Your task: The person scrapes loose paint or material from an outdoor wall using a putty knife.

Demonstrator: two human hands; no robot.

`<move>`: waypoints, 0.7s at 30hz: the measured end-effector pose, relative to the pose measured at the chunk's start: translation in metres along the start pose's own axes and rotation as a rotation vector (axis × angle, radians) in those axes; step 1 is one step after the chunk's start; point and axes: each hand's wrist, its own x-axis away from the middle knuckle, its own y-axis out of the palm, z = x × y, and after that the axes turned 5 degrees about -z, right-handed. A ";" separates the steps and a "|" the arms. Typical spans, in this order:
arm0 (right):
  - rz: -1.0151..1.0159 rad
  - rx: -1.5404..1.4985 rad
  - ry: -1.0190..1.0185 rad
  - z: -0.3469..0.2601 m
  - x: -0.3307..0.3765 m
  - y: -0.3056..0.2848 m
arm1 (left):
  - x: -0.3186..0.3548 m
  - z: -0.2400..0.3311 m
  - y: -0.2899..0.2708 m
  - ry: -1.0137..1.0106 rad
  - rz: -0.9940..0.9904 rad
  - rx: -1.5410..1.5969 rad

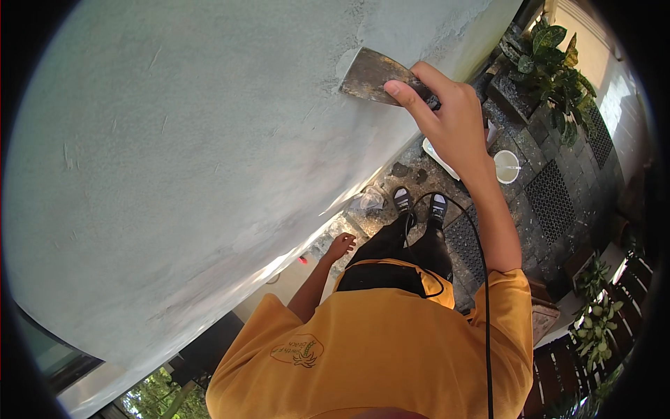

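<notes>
My right hand (450, 115) is closed round the dark handle of a putty knife (380, 77), thumb laid along its worn, stained metal blade. The blade's wide edge meets the pale grey wall (209, 119), beside a small rough patch. Most of the handle is hidden by my fingers. Lower down, my left hand (342, 246) hangs beside my body near the wall, fingers loosely curled and apart, with nothing visible in it.
A white bucket (507, 167) with a stick-like thing in it stands on the dark paving. Near it lies a white tray (440, 159), partly behind my arm. A potted plant (551, 56) stands beyond. A black cable (485, 293) runs down past my body.
</notes>
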 end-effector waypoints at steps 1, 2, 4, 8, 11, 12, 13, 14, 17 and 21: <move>0.006 -0.021 -0.022 -0.004 -0.001 0.001 | 0.003 0.001 0.000 0.006 0.004 0.001; 0.012 -0.042 -0.045 -0.006 -0.001 0.002 | 0.003 0.004 -0.001 0.004 0.007 0.001; 0.018 -0.016 -0.042 -0.004 0.002 -0.001 | -0.002 0.012 -0.007 0.034 0.016 0.005; -0.004 -0.033 -0.045 -0.009 -0.003 0.001 | 0.002 0.015 -0.006 0.039 0.023 0.017; 0.022 -0.038 -0.102 -0.012 -0.005 0.000 | 0.000 0.017 -0.006 0.073 0.037 0.031; 0.024 -0.037 -0.101 -0.009 -0.004 -0.001 | 0.003 0.013 -0.003 0.053 0.029 0.030; 0.005 0.028 -0.071 -0.005 -0.003 -0.003 | 0.004 0.010 -0.001 0.036 0.021 0.031; -0.013 0.092 -0.042 -0.004 -0.002 -0.005 | 0.004 0.009 -0.001 0.024 0.036 0.038; 0.019 0.093 -0.135 -0.012 -0.005 -0.012 | 0.003 0.003 -0.003 0.034 0.018 0.060; 0.041 0.148 -0.156 -0.005 -0.006 -0.012 | 0.004 -0.001 0.001 0.000 0.013 0.014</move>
